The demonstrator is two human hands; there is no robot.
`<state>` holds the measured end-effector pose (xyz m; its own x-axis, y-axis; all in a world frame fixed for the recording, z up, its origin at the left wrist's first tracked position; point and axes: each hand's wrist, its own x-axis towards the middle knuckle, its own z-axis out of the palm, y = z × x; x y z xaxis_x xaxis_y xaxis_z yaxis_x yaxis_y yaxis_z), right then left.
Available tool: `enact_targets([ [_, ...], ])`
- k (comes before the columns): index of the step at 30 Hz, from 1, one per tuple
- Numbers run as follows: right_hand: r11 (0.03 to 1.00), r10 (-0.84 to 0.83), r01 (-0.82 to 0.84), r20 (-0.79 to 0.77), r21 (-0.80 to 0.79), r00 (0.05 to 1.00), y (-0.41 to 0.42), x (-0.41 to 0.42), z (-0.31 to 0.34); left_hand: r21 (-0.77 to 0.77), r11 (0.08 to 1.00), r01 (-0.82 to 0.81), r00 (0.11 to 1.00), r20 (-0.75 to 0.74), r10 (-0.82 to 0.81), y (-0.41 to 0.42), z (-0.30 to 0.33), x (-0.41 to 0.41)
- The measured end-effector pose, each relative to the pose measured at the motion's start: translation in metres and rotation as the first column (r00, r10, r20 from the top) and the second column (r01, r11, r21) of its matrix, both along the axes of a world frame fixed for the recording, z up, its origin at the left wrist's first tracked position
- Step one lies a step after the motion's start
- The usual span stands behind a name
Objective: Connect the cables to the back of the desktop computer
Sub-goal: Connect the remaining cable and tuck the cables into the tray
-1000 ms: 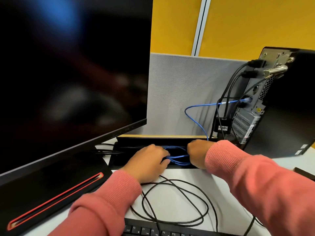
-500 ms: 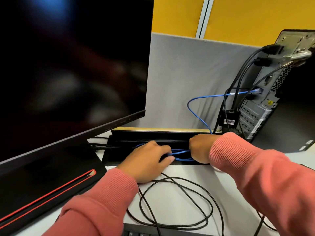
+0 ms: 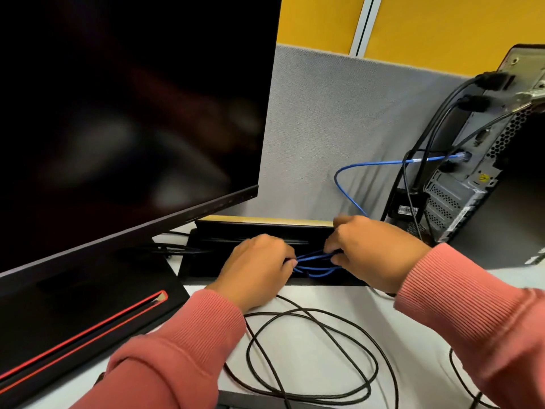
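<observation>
The desktop computer (image 3: pixel 483 178) stands at the right with its back panel turned toward me. A blue network cable (image 3: pixel 374 164) is plugged into that panel and curves down to the black cable tray (image 3: pixel 256 230) at the desk's rear. Several black cables (image 3: pixel 439 125) also hang from the panel. My left hand (image 3: pixel 259 270) and my right hand (image 3: pixel 374 252) each grip a bundle of blue cable loops (image 3: pixel 315 262) over the tray, a short stretch showing between them.
A large dark monitor (image 3: pixel 126 113) fills the left, its black base with a red stripe (image 3: pixel 82 329) below. A loose coil of black cable (image 3: pixel 312 355) lies on the white desk in front of my hands. A grey partition (image 3: pixel 339 119) backs the desk.
Both hands have stayed at the blue loops over the tray, working them slightly. My view has shifted, so the computer sits further right and the keyboard has dropped out of sight.
</observation>
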<state>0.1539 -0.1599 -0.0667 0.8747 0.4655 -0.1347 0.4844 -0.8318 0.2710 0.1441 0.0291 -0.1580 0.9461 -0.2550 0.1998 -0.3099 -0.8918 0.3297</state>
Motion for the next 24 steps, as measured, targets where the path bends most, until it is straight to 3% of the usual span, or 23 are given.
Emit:
enact_targets([
  [9, 0.99, -0.039, 0.037, 0.008, 0.139, 0.999, -0.005, 0.007, -0.026, -0.134, 0.977, 0.164, 0.985, -0.036, -0.17, -0.001, 0.005, -0.004],
  [13, 0.978, -0.035, 0.046, -0.057, 0.205, 0.998, -0.012, 0.004, -0.027, -0.082, 0.985, 0.155, 0.988, -0.011, -0.156, -0.002, 0.002, -0.001],
  [16, 0.985, -0.001, 0.012, -0.064, 0.169, 0.998, -0.016, 0.0, -0.026, -0.039, 0.987, 0.158, 0.987, -0.03, -0.159, -0.002, 0.0, 0.0],
  [20, 0.989, -0.008, 0.015, -0.046, 0.149, 0.999, -0.014, 0.001, -0.029, -0.06, 0.988, 0.145, 0.987, -0.059, -0.149, -0.001, -0.001, -0.002],
  [24, 0.989, -0.02, 0.022, -0.017, 0.146, 1.0, -0.009, 0.005, -0.032, -0.097, 0.992, 0.082, 0.996, 0.032, -0.08, 0.0, 0.002, -0.005],
])
